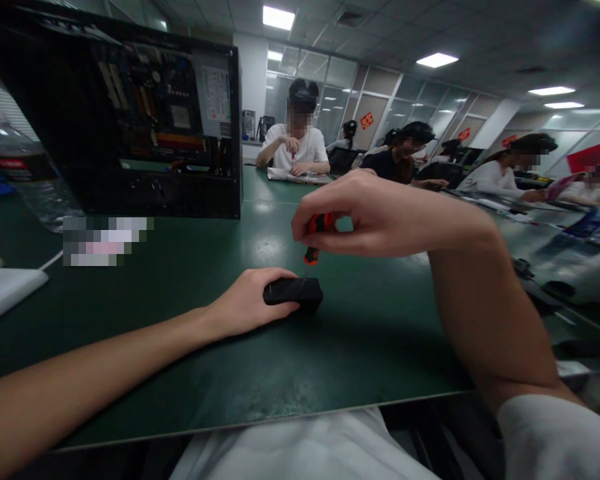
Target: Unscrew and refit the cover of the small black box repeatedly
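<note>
In the head view, a small black block point(305, 288), oblong with flat faces, crisp edges and a matt, dark surface, sits on the table point(360, 360), whose smooth green top gives back soft, blurred patches of light. The left hand point(250, 300) grips the block's left end, thumb along the near side and fingers along the far side. The block's long axis runs roughly left to right across the person's front, its free end pointing right. Above it, the right hand point(345, 217), bent at the wrist, is closed around a screwdriver point(311, 255) with a chunky red-and-black handle and a thin shaft. The screwdriver stands nearly upright, handle up and leaning slightly right, its shaft pointing down to the block's top; whether the tip sits in a recess is too small to tell. Farther back at left stand an open-sided black computer case point(155, 123) and a clear, ribbed plastic bottle point(45, 193).
</note>
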Demonstrator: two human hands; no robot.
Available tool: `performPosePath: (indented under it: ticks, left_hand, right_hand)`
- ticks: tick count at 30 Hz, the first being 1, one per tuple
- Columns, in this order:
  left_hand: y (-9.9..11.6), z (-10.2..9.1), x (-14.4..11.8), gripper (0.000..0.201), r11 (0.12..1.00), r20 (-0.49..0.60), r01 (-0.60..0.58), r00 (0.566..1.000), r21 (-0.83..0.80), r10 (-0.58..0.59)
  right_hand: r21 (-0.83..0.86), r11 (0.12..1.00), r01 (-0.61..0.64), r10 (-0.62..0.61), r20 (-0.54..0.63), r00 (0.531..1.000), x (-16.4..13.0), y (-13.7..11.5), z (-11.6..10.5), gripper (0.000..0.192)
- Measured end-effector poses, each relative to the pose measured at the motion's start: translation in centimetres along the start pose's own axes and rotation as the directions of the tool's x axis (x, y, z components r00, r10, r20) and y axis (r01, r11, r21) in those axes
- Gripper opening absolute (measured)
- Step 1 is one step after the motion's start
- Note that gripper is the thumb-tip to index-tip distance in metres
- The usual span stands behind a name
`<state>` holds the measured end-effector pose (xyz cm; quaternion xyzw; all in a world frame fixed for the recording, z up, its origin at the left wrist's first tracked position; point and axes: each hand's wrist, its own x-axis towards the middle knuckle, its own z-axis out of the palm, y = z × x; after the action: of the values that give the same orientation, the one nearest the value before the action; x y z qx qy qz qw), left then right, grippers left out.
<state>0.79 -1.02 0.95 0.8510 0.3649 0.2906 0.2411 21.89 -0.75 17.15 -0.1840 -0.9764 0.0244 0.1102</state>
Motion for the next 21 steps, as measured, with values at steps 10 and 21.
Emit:
performPosePath:
  ticks: [10,21]
  left_hand:
    - [0.1,0.0,0.0,0.036,1.0,-0.002,-0.005,1.0,-0.029,0.005]
    - [0.1,0.0,0.0,0.038,0.999,0.006,0.009,1.0,-0.036,-0.009]
  right_hand:
    - [0.05,0.999,0.01,-0.01,-0.004,1.0,-0.1,0.0,0.2,0.014]
    - [0.097,0.994,0.053,-0.051,-0.027,0.998,0.2,0.6,0.6,0.011]
